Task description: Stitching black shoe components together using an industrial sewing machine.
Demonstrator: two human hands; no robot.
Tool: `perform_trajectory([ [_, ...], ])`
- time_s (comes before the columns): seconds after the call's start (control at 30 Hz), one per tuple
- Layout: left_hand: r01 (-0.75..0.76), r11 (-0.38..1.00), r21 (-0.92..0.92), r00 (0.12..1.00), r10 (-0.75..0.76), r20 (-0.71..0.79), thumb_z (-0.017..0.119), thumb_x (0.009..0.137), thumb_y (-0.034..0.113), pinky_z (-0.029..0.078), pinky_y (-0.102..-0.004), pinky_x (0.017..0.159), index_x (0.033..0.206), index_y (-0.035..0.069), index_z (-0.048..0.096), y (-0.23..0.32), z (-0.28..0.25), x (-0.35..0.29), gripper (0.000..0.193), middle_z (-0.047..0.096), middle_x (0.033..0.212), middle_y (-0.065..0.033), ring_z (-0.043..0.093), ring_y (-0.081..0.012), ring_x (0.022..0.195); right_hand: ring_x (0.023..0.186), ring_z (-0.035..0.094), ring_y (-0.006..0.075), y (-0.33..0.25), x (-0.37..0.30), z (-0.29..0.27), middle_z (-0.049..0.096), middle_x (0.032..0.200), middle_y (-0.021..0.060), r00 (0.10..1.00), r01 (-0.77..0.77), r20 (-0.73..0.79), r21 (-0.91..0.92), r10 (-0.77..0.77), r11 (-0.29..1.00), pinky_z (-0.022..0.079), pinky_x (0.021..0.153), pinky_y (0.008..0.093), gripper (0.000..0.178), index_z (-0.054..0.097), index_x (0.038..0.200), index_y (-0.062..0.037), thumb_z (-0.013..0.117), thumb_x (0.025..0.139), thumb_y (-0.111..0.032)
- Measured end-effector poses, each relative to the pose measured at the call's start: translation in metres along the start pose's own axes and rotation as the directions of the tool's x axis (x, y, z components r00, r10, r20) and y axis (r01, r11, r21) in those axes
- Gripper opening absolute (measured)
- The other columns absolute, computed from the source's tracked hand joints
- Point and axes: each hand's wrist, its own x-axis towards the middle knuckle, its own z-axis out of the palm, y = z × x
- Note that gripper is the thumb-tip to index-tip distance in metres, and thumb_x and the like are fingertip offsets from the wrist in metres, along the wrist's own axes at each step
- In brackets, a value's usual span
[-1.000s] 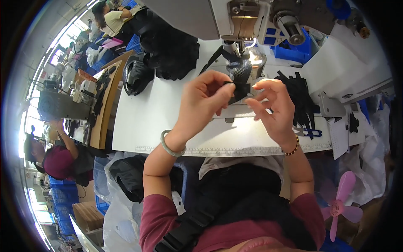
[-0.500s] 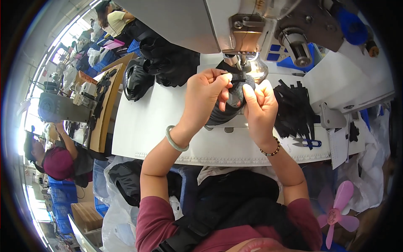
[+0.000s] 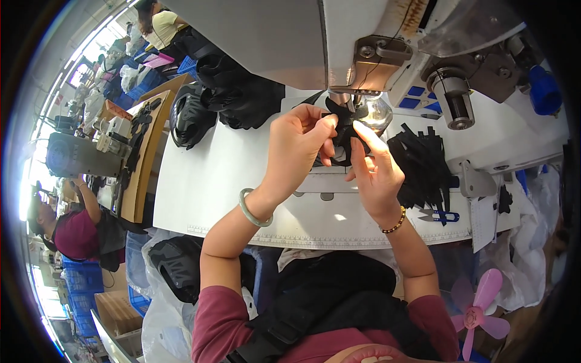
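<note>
Under the sewing machine's needle area (image 3: 357,106) lies a black shoe upper (image 3: 339,154), partly hidden by my hands. My left hand (image 3: 293,151) is closed in a pinch, thumb and forefinger on a short black webbing strip (image 3: 344,127) at the upper, just in front of the presser foot. On the other side, my right hand (image 3: 380,178) has its fingers apart, with the forefinger stretched to the strip's edge and the thumb below it. Nothing shows gripped in the right hand.
Loose black strips (image 3: 417,160) lie heaped right of the needle, with blue-handled thread snips (image 3: 445,216) below. Black shoe uppers (image 3: 242,91) are piled at the left on the white table (image 3: 200,187). A pink fan (image 3: 475,317) stands lower right. Two other people are at the left.
The shoe upper and strip have shifted in closer under the presser foot. My right hand has loosened from its pinch, its forefinger and thumb now extended. My left hand keeps its pinch.
</note>
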Motion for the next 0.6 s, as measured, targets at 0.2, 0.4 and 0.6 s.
perform_trajectory([
  [0.2, 0.044, 0.999, 0.025, 0.999, -0.044, 0.006, 0.059, 0.085, 0.011, 0.042, -0.0193, 0.04, 0.082, -0.003, 0.055, 0.005, -0.001, 0.002, 0.015, 0.055, 0.067, -0.0048, 0.051, -0.0071, 0.049, 0.05, 0.053, 0.0056, -0.003, 0.001, 0.0, 0.057, 0.074, 0.0031, 1.0, -0.017, -0.009, -0.013, 0.017, 1.0, 0.046, 0.044, 0.0193, 0.034, 0.059, 0.116, -0.0047, 0.062, 0.084, 0.003],
  [0.4, 0.156, 0.956, 0.249, 0.976, -0.187, 0.108, 0.06, 0.085, 0.013, 0.036, -0.0173, 0.036, 0.083, -0.001, 0.055, 0.018, -0.01, 0.01, 0.014, 0.055, 0.069, -0.0031, 0.05, -0.0051, 0.048, 0.052, 0.054, 0.0075, -0.006, 0.001, 0.0, 0.058, 0.074, 0.0046, 0.999, -0.041, -0.006, -0.06, 0.041, 0.997, 0.047, 0.047, 0.0215, 0.033, 0.06, 0.115, -0.0043, 0.063, 0.083, 0.003],
  [0.6, 0.249, 0.962, 0.116, 0.942, -0.268, 0.2, 0.058, 0.085, 0.01, 0.03, -0.0141, 0.033, 0.086, 0.001, 0.057, 0.017, -0.011, 0.017, 0.009, 0.054, 0.07, 0.0007, 0.049, -0.0017, 0.048, 0.058, 0.058, 0.0102, -0.006, -0.001, -0.001, 0.059, 0.076, 0.0073, 0.999, -0.035, 0.002, -0.079, 0.035, 0.996, 0.049, 0.052, 0.0231, 0.035, 0.059, 0.116, -0.0039, 0.064, 0.082, 0.003],
])
